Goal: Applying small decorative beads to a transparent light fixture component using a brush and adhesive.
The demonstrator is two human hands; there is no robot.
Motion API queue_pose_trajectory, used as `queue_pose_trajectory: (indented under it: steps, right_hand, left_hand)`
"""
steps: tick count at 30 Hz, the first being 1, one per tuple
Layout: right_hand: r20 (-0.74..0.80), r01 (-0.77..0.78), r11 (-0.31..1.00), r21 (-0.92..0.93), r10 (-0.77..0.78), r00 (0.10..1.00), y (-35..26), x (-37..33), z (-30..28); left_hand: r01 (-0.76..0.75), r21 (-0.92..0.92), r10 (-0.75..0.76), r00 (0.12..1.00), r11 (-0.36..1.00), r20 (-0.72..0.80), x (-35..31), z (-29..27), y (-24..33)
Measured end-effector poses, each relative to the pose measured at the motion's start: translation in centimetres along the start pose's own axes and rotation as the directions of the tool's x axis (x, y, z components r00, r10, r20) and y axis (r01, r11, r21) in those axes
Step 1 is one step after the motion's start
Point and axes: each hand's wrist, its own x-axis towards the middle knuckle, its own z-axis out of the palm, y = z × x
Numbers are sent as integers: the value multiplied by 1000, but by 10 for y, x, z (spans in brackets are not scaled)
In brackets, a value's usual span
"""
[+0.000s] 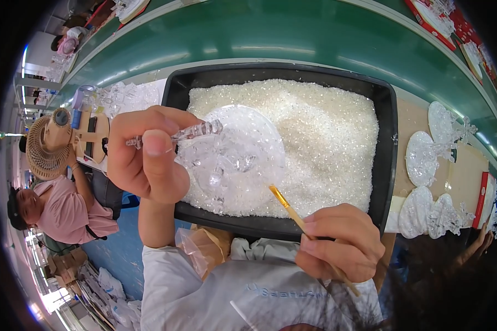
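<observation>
My left hand is over the left part of a black tray filled with white, glittering granules. Its thumb and fingers pinch a clear, ridged stem that looks like part of a clear plastic ornament. Just below lies or hangs a round white disc with clear pieces in front of it; whether the stem joins it I cannot tell. In my right hand, near the tray's front edge, is a thin wooden paintbrush. Its gold-banded tip points at the disc, apart from it.
Several clear ornaments on round white bases stand at the right, beside a brown board. More clear pieces lie at the left. A green conveyor belt runs behind the tray. A fan and a seated person are leftward.
</observation>
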Motion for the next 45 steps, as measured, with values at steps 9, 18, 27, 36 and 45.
queue_pose_trajectory:
  steps: [9, 18, 27, 36, 45]
  right_hand:
    - [19, -56, 998, 10, 56, 998, -12, 14, 8]
    - [170, 479, 873, 91, -488, 856, 17, 22, -12]
    - [175, 467, 883, 52, -469, 866, 7, 15, -10]
    - [-44, 91, 996, -23, -92, 995, -10, 4, 5]
    - [22, 652, 751, -108, -654, 756, 39, 11, -32]
  left_hand:
    - [-21, 38, 20, 999, 999, 32, 6, -18, 7]
    - [-183, 289, 152, 980, 940, 124, -1, 0, 2]
    - [-231, 249, 214, 972, 941, 94, 9, -4, -4]
    - [-263, 259, 249, 965, 929, 86, 10, -5, -3]
    - [-228, 294, 197, 971, 928, 133, 11, 3, 6]
